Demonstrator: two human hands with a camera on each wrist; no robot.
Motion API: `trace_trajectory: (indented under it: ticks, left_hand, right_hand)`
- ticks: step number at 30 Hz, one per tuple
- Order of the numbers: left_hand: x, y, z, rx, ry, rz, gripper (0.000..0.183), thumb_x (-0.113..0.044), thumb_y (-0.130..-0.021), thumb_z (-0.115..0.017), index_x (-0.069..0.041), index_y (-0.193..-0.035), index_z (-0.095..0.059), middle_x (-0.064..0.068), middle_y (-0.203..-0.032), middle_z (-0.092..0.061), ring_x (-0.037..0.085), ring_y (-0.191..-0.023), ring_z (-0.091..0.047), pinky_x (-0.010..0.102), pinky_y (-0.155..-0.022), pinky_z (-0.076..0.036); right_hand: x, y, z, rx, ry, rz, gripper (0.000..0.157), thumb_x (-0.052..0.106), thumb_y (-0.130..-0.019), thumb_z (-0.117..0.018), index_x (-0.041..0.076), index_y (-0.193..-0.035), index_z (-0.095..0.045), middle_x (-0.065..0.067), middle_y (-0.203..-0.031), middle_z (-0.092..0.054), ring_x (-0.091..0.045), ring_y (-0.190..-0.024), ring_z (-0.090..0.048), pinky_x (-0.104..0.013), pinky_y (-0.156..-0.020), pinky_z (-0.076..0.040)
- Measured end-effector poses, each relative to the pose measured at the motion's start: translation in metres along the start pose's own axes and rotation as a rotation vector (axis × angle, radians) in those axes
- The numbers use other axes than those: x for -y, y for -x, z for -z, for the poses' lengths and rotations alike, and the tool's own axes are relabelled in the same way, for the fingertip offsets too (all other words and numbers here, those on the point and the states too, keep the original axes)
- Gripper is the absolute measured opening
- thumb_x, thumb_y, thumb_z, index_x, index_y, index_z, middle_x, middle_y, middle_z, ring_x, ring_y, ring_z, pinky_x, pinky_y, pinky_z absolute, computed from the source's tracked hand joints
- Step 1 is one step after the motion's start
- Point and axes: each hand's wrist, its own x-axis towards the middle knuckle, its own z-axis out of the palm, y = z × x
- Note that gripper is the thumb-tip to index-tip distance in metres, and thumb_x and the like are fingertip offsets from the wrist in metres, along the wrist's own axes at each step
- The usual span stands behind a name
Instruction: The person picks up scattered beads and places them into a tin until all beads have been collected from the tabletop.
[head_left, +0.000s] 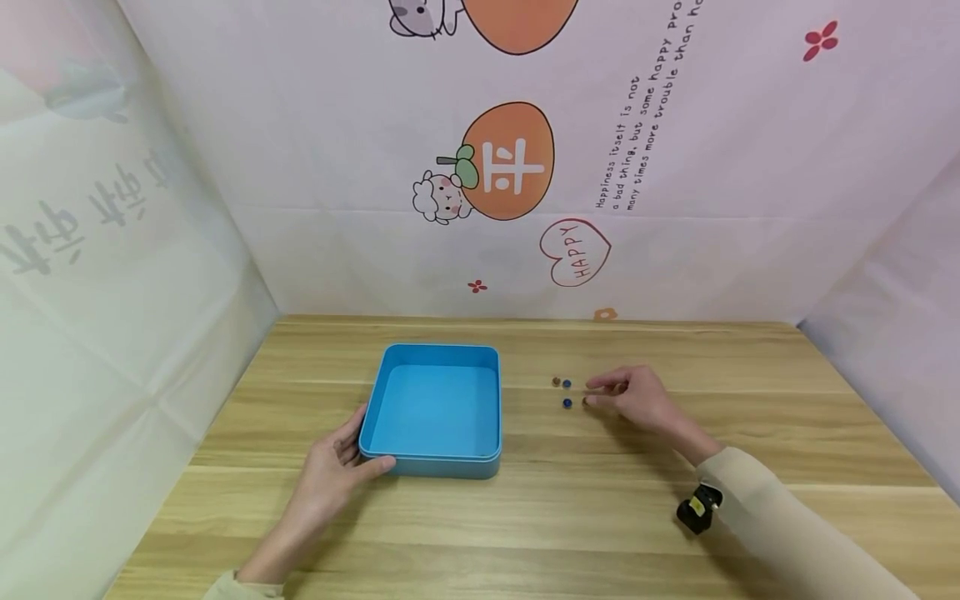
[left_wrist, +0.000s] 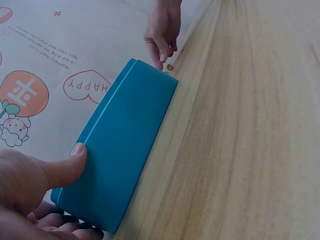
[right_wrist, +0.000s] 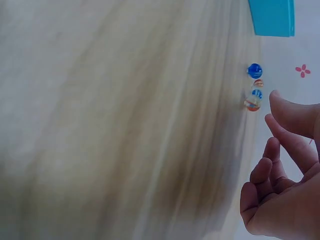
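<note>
Marbles (head_left: pixel 567 403) lie just left of my right hand (head_left: pixel 637 398), thumb and forefinger parted; my left hand (head_left: pixel 330 473) grips the blue box (head_left: pixel 446 467) beside it, presumably for steadiness.

blue box (head_left: pixel 442 467): square, open-topped, upright | two blue marbles (head_left: pixel 567 403), two orange-tinted marbles (head_left: pixel 557 381): loosely grouped, right of box

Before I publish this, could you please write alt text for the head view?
A person's left grip holds an open blue box on a wooden table. To the box's right, the right grip is close beside four small marbles, two blue and two brownish.
</note>
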Motion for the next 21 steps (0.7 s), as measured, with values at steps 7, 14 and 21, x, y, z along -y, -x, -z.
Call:
trace_trajectory:
  ticks: [7, 14, 21]
  left_hand:
    - [-0.0009, 0.0008, 0.0000, 0.001, 0.002, -0.004, 0.094, -0.010, -0.090, -0.086, 0.001, -0.164, -0.029, 0.020, -0.169, -0.026, 0.038, -0.150, -0.034, 0.041, -0.114, -0.041]
    - [-0.0015, 0.0018, -0.0003, 0.003, 0.002, -0.011, 0.094, -0.009, -0.091, -0.085, 0.002, -0.164, -0.028, 0.021, -0.169, -0.025, 0.038, -0.150, -0.034, 0.041, -0.114, -0.041]
    - [-0.0018, 0.0021, -0.0003, 0.004, 0.004, -0.012, 0.093, -0.008, -0.091, -0.085, 0.002, -0.164, -0.028, 0.021, -0.169, -0.025, 0.038, -0.150, -0.035, 0.041, -0.114, -0.041]
  right_hand:
    - [-0.0069, -0.0011, -0.0010, 0.015, 0.057, 0.012, 0.026, 0.013, -0.093, -0.083, -0.001, -0.115, -0.079, -0.012, -0.106, -0.071, -0.024, -0.089, -0.057, -0.035, -0.072, -0.050]
    - [-0.0083, -0.0017, -0.0030, 0.022, 0.057, 0.009, 0.023, 0.012, -0.094, -0.082, -0.001, -0.113, -0.080, -0.012, -0.107, -0.073, -0.023, -0.087, -0.057, -0.034, -0.071, -0.050]
    - [-0.0079, -0.0016, -0.0043, 0.031, 0.065, 0.034, 0.016, 0.011, -0.094, -0.082, 0.002, -0.108, -0.082, -0.010, -0.105, -0.075, -0.021, -0.088, -0.060, -0.033, -0.071, -0.051]
